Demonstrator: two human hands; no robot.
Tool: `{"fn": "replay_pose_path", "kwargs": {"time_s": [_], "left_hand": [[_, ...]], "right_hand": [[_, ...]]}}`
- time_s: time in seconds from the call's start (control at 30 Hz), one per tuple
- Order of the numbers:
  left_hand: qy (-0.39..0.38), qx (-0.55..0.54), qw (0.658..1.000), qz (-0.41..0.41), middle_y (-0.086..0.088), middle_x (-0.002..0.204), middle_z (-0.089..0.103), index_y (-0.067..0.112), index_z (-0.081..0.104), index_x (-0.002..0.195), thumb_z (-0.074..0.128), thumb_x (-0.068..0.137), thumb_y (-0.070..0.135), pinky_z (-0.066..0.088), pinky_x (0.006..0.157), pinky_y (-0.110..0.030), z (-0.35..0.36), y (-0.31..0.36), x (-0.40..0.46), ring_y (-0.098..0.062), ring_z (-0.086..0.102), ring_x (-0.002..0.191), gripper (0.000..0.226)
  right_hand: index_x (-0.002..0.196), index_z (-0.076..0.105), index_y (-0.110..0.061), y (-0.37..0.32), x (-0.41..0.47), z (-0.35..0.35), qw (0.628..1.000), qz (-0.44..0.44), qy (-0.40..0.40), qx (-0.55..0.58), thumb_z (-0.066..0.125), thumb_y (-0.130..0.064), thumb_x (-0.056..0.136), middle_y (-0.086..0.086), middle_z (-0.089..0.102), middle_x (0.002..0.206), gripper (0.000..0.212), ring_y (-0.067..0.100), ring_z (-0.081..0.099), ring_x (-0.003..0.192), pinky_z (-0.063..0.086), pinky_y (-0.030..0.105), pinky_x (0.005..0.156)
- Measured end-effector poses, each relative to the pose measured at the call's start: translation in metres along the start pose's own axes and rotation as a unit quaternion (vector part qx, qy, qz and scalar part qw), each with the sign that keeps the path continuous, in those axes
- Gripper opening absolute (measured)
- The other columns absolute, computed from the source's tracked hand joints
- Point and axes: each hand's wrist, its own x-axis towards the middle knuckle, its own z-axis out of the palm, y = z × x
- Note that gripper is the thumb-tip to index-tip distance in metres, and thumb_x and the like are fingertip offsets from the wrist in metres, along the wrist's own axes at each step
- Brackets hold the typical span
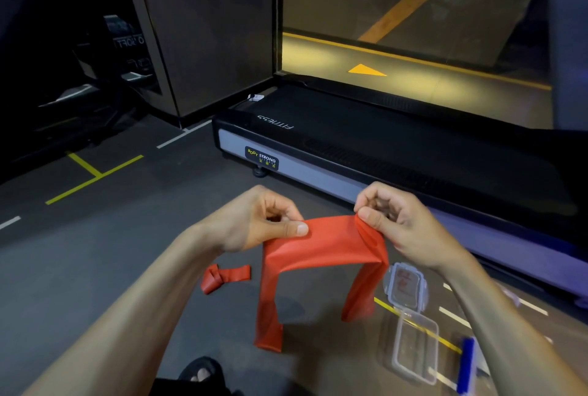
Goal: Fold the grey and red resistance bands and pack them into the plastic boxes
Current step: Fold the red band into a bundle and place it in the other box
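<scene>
We saw left hand [254, 220] and right hand [394, 220] pinching the red band's [321, 246] top edge. Both ends hung free above bare floor [95, 252]; the open plastic box [413, 344] lay right.

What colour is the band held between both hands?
Red; the resistance band shows plainly in the head view, pinched by the left hand and right hand.

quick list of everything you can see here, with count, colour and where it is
held resistance band: 1, red, stretched between both hands, ends hanging down
knotted band: 1, red, on floor left of held band
plastic boxes: 2, clear, on floor at right, near one open, far one closed
blue-edged item: 1, on floor at far right, unclear what
treadmill: 1, black and grey, ahead
floor: grey, yellow and white lines
left hand: pinches band
right hand: pinches band
</scene>
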Motion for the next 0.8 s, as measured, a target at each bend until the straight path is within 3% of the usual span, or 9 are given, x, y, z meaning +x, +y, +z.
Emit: {"fn": "replay_pose_path", "kwargs": {"time_s": [0.1, 0.17, 0.27, 0.43, 0.53, 0.6, 0.7, 0.8], "left_hand": [[-0.006, 0.004, 1.000, 0.005, -0.026, 0.081, 0.067, 0.006, 0.077, 0.087, 0.076, 0.088, 0.025, 0.045, 0.069, -0.032, 0.002, 0.003, 0.000, -0.015, 0.057, 0.072, 0.019], [-0.012, 0.004, 1.000, 0.010, -0.030, 0.083, 0.065, 0.003, 0.076, 0.089, 0.075, 0.091, 0.022, 0.044, 0.070, -0.034, 0.005, 0.007, 0.002, -0.017, 0.056, 0.073, 0.019], [-0.030, 0.012, 0.999, 0.011, -0.029, 0.078, 0.060, 0.006, 0.075, 0.086, 0.075, 0.093, 0.022, 0.040, 0.069, -0.037, 0.010, 0.008, 0.005, -0.018, 0.050, 0.071, 0.018], [-0.045, 0.053, 0.998, 0.004, 0.009, 0.062, 0.054, 0.023, 0.070, 0.070, 0.077, 0.091, 0.022, 0.039, 0.063, -0.029, 0.019, 0.005, 0.010, -0.008, 0.045, 0.062, 0.022], [-0.033, 0.073, 0.997, 0.021, 0.007, 0.060, 0.044, 0.020, 0.056, 0.060, 0.075, 0.088, 0.022, 0.034, 0.060, -0.030, 0.019, 0.004, 0.010, -0.011, 0.038, 0.060, 0.034], [-0.020, 0.094, 0.995, 0.027, 0.003, 0.059, 0.041, 0.012, 0.051, 0.062, 0.072, 0.086, 0.023, 0.032, 0.058, -0.031, 0.018, 0.003, 0.009, -0.011, 0.036, 0.059, 0.034], [0.013, 0.122, 0.992, 0.038, 0.006, 0.058, 0.047, 0.023, 0.057, 0.062, 0.072, 0.087, 0.027, 0.036, 0.057, -0.030, 0.017, 0.003, 0.007, -0.009, 0.040, 0.058, 0.029], [0.038, 0.162, 0.985, 0.049, 0.011, 0.061, 0.062, 0.028, 0.068, 0.069, 0.077, 0.089, 0.029, 0.047, 0.060, -0.027, 0.017, 0.004, 0.003, -0.004, 0.052, 0.057, 0.022]], "right_hand": [[0.097, 0.061, -0.012, 0.002, -0.002, 0.002, 1.000, 0.008, -0.009, 0.014, 0.058, -0.022, 0.101, 0.001, 0.062, 0.082, 0.011, 0.022, 0.053, 0.071, 0.044, 0.033, 0.068], [0.099, 0.061, -0.011, 0.002, -0.002, 0.007, 0.999, 0.008, -0.012, 0.037, 0.058, -0.022, 0.102, 0.007, 0.069, 0.099, 0.011, 0.029, 0.065, 0.088, 0.051, 0.038, 0.079], [0.101, 0.058, -0.003, -0.002, -0.002, 0.020, 0.994, 0.008, -0.024, 0.106, 0.057, -0.017, 0.101, 0.008, 0.069, 0.127, 0.014, 0.025, 0.069, 0.116, 0.051, 0.029, 0.097], [0.099, 0.057, -0.004, -0.007, 0.003, 0.042, 0.989, -0.010, -0.037, 0.146, 0.055, -0.012, 0.099, 0.011, 0.064, 0.136, 0.008, 0.030, 0.064, 0.124, 0.048, 0.041, 0.109], [0.098, 0.059, -0.010, -0.005, 0.005, 0.055, 0.994, -0.009, -0.045, 0.103, 0.057, -0.014, 0.099, 0.008, 0.066, 0.130, 0.004, 0.026, 0.064, 0.120, 0.047, 0.042, 0.106], [0.099, 0.059, -0.012, -0.004, 0.006, 0.058, 0.996, -0.004, -0.050, 0.080, 0.056, -0.017, 0.101, 0.006, 0.069, 0.115, 0.006, 0.023, 0.065, 0.105, 0.049, 0.038, 0.093], [0.100, 0.058, -0.010, -0.008, 0.008, 0.054, 0.997, -0.001, -0.054, 0.057, 0.054, -0.021, 0.102, -0.003, 0.057, 0.086, 0.011, 0.014, 0.051, 0.079, 0.042, 0.032, 0.074], [0.099, 0.058, -0.011, -0.010, 0.010, 0.045, 0.998, -0.007, -0.065, 0.010, 0.056, -0.018, 0.103, 0.011, 0.054, 0.080, 0.009, 0.015, 0.047, 0.074, 0.041, 0.036, 0.070]]}}
